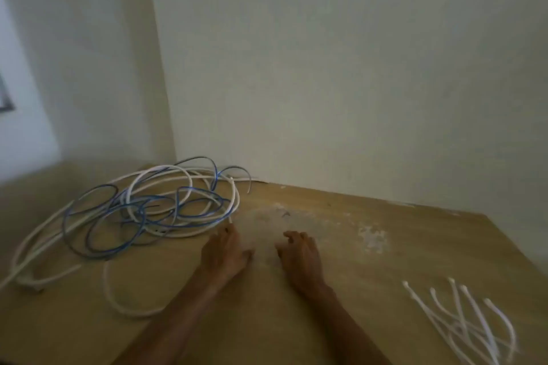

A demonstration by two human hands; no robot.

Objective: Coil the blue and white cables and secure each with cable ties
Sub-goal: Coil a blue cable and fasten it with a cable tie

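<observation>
Evidently unstarted — blue cable [100, 186] and white cable [236, 197] lie tangled.
Left hand [224, 250] seeks the white end, likely to start coiling, grip unclear; right hand [301, 255] rests slack, empty.

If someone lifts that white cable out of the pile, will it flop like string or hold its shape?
Probably springy rather than limp: the white cable stands in wide arcs off the table. It would likely drag the blue cable along, since their loops interlace. It looks thin, so probably light.
</observation>
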